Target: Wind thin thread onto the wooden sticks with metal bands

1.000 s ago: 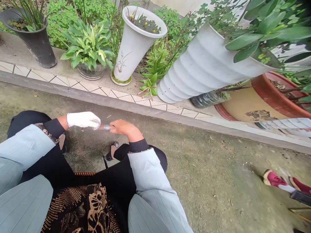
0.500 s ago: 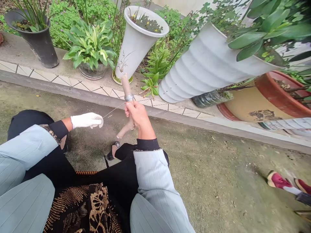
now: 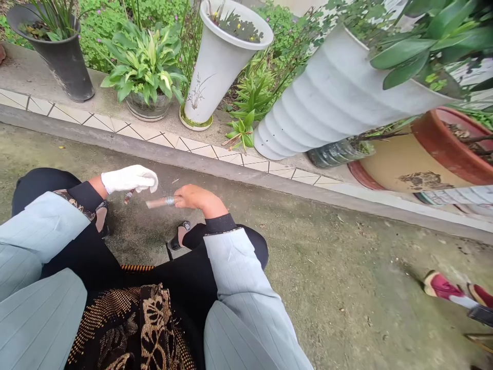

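My right hand (image 3: pixel 195 198) is closed round a pale, bark-less stick (image 3: pixel 155 204), which points left and lies nearly level above the ground. Silvery wire (image 3: pixel 169 200) is wound round the stick just beside my fingers. The rest of the stick is hidden by my hand. My left hand (image 3: pixel 130 179), in a white glove, is a little above and left of the stick's end, apart from it. Its fingers are curled; the free strand of wire is too thin to make out now. Below the glove a small reddish and grey thing (image 3: pixel 128 197) shows, too small to name.
Beyond a tiled ledge edge (image 3: pixel 152 137) stand a black pot (image 3: pixel 63 67), a leafy plant (image 3: pixel 148 67), a white tall pot (image 3: pixel 219 67), a ribbed white pot (image 3: pixel 323 103) and a tan-red pot (image 3: pixel 404 159). Another person's red shoe (image 3: pixel 439 284) is at the right.
Half a second ago the stick was upright, with a thin wire running from it to my gloved hand. My right hand has turned it back leftward and down; my left hand has moved slightly left and up.
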`<state>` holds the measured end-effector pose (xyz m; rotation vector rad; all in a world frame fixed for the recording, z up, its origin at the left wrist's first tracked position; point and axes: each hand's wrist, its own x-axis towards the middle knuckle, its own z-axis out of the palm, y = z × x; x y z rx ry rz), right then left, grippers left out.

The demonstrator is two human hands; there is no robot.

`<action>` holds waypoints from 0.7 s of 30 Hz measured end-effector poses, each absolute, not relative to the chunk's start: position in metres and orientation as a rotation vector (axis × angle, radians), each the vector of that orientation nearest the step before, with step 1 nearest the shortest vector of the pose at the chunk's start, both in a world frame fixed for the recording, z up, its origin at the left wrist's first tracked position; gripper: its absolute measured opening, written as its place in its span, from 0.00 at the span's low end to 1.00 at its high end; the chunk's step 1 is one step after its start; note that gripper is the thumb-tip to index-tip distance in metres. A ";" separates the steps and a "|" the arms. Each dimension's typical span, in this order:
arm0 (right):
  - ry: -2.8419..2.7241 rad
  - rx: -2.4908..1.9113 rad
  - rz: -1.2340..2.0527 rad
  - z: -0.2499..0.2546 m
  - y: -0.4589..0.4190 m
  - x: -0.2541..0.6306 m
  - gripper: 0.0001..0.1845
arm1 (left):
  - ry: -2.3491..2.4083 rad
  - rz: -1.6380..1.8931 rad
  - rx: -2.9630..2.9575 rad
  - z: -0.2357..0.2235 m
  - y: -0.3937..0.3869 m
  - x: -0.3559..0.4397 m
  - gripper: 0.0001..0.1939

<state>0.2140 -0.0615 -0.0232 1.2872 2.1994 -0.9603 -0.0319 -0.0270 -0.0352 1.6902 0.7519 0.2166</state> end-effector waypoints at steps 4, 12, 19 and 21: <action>2.349 1.022 -1.440 -0.005 -0.072 0.211 0.10 | 0.912 0.377 1.523 -0.054 -0.025 -0.025 0.14; 2.404 2.188 -1.372 0.000 -0.055 0.245 0.14 | 0.662 0.145 1.446 -0.069 -0.049 -0.006 0.19; 2.187 1.760 -0.680 -0.019 -0.056 0.233 0.12 | 0.580 0.012 1.603 -0.031 -0.047 -0.011 0.16; 2.150 1.479 -0.854 -0.016 -0.060 0.227 0.10 | 0.645 0.071 1.597 -0.026 -0.043 -0.014 0.16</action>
